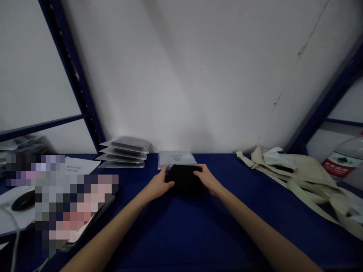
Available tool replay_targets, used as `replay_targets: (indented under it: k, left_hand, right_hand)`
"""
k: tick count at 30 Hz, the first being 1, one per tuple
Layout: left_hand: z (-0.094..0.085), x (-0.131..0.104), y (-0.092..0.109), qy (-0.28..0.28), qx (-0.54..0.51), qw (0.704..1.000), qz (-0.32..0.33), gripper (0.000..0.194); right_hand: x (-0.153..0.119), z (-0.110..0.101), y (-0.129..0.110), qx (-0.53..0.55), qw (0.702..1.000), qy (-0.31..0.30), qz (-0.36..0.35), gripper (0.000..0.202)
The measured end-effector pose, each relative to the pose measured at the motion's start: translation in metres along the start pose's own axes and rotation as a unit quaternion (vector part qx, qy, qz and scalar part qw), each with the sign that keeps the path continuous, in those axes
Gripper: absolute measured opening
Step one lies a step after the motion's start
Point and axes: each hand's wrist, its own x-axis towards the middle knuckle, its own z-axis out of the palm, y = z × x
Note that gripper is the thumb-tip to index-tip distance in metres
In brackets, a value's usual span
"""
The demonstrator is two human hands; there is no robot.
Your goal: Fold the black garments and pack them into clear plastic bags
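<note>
Between my two hands is a black, roughly rectangular bundle (185, 180) that looks like folded cloth; it is too dark to make out its detail. My left hand (157, 185) grips its left side, thumb on the near face and fingers at the edge. On the right side, my right hand (208, 180) holds it the same way, thumb on top. Just behind the bundle, a frosted plastic bag (176, 156) with a printed mark lies flat on the blue table (181, 234). Several similar filled bags (123, 153) are stacked further left against the wall.
White papers (81, 165), a black mouse (24, 200) and a blurred-out flat object (82, 207) lie on the left. A beige cloth bag (306, 175) with long straps sits on the right, near a large plastic bottle (344, 158). Blue posts (76, 75) frame the white wall (193, 75).
</note>
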Motion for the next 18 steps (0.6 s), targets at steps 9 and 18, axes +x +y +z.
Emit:
replay_targets:
  k: [9, 18]
  left_hand:
    - [0.005, 0.030, 0.001, 0.061, 0.125, 0.988, 0.066, 0.032]
    - [0.004, 0.037, -0.027, 0.048, 0.347, 0.927, 0.136, 0.042]
  right_hand:
    - [-0.003, -0.006, -0.006, 0.188, 0.971, -0.122, 0.085, 0.024]
    - [-0.001, -0.007, -0.006, 0.165, 0.978, -0.116, 0.056, 0.026]
